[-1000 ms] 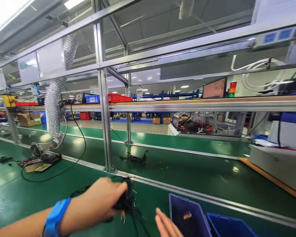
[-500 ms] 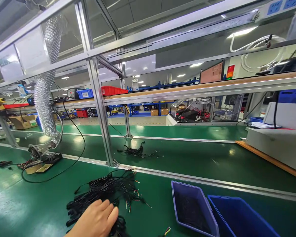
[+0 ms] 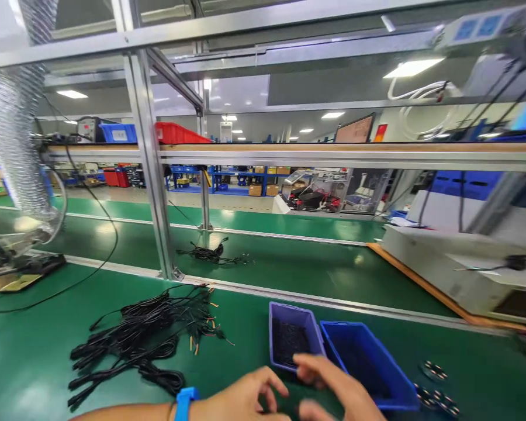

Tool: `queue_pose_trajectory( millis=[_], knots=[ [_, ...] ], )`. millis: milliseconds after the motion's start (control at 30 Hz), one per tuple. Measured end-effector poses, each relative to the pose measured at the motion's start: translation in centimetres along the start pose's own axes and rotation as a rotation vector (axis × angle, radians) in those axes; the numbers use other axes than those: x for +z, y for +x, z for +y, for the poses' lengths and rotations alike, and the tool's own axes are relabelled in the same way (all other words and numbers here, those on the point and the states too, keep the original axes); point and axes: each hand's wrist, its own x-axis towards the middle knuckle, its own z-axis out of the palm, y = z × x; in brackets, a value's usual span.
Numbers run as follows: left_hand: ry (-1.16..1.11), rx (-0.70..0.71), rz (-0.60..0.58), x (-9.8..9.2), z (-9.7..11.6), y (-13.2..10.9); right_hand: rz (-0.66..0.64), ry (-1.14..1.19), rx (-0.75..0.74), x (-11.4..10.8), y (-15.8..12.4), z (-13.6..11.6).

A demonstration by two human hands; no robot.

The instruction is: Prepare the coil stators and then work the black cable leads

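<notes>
My left hand [image 3: 245, 397], with a blue wristband [image 3: 186, 403] on its wrist, is at the bottom centre of the view. Its fingers are bent but apart, and I see nothing between them. Facing it, my right hand [image 3: 337, 389] is slightly blurred, fingers spread, in front of a purple bin [image 3: 275, 345] holding small dark parts. The two hands are separate. A pile of black cables [image 3: 144, 327], some folded into bundles and some ending in bare coloured wires, lies on the green bench to the left of my left hand.
A blue bin [image 3: 394, 380] stands right of the purple one. Several round dark parts [image 3: 433, 371] lie farther right. Behind a metal rail is another cable bundle [image 3: 213, 252]. A metal post [image 3: 151, 175] rises at left, near a silver duct [image 3: 17, 140].
My left hand has left the cable pile and moved right. My right hand has come into view near the bins. The camera has turned to the right.
</notes>
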Motion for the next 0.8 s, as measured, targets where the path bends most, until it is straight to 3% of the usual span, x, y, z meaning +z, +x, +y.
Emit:
queue_pose_trajectory(
  millis=[67, 133, 300, 467, 567, 700, 800],
  knots=[
    [-0.104, -0.075, -0.023, -0.5, 1.5, 0.1, -0.05, -0.202, 0.187, -1.9, 1.4, 1.0],
    [-0.195, -0.127, -0.001, -0.9, 2.5, 0.5, -0.136, -0.411, 0.259, -2.1, 3.1, 1.3],
    [-0.242, -0.106, 0.046, -0.9, 2.6, 3.0, -0.205, -0.463, 0.253, 1.9, 6.0, 1.8],
    [-0.217, -0.01, 0.049, -1.1, 2.5, 4.7, -0.176, -0.459, 0.237, 4.2, 4.7, 2.0],
    [-0.162, 0.033, -0.022, -1.3, 2.9, 5.0, -0.15, -0.439, 0.216, 4.8, 3.4, 1.5],
    [-0.119, -0.019, -0.137, -1.5, 3.4, 5.0, -0.105, -0.4, 0.178, 4.5, 2.4, 0.8],
    [-0.117, -0.021, -0.062, -1.4, 3.4, 5.0, -0.018, -0.336, 0.136, 3.6, 1.9, 0.6]
  ],
)
